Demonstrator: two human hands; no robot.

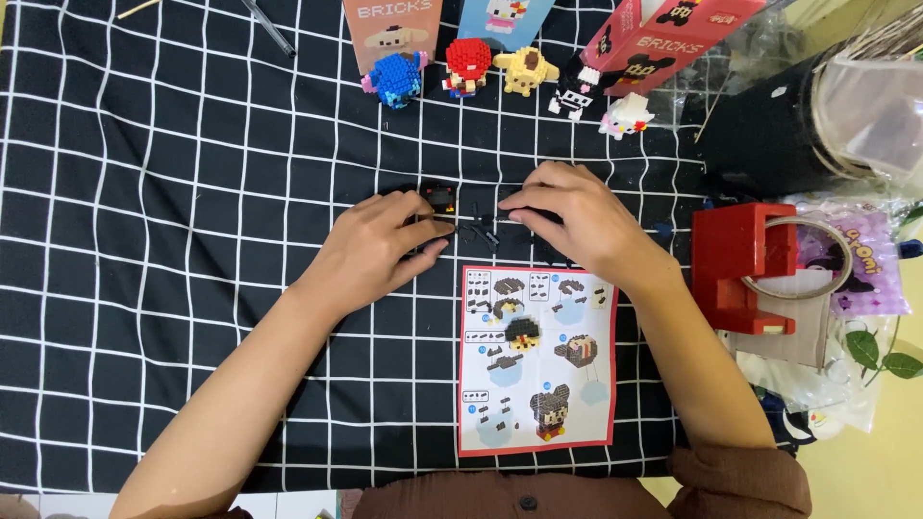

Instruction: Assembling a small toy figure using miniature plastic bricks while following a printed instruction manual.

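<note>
On the black white-gridded cloth [173, 192], the left hand [380, 252] pinches a small black brick assembly [439, 198] while the right hand [567, 221], fingers curled, presses loose black bricks [481, 231] above the red-bordered instruction sheet [538, 360].

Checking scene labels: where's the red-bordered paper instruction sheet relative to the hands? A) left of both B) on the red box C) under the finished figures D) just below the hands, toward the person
D: the red-bordered paper instruction sheet lies flat on the black grid-patterned cloth, just below the left hand and right hand.
</note>
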